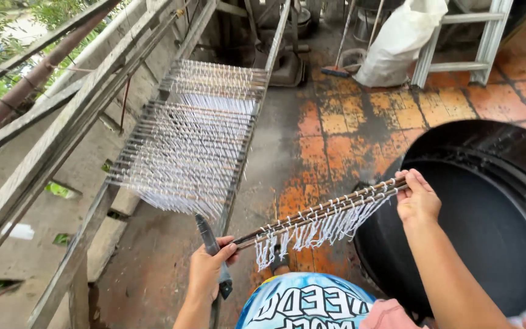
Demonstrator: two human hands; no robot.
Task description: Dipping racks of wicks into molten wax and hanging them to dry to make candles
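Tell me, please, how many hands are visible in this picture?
2. The left hand grips the near end of the rods with white strings; the right hand holds the far end, beside the black tub.

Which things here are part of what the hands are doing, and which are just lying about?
In use:
left hand and right hand, holding the ends of the rods
white threads hanging from the rods
rack of more threaded rods
black tub beside the right hand

Lying about:
white sack
broom
ladder
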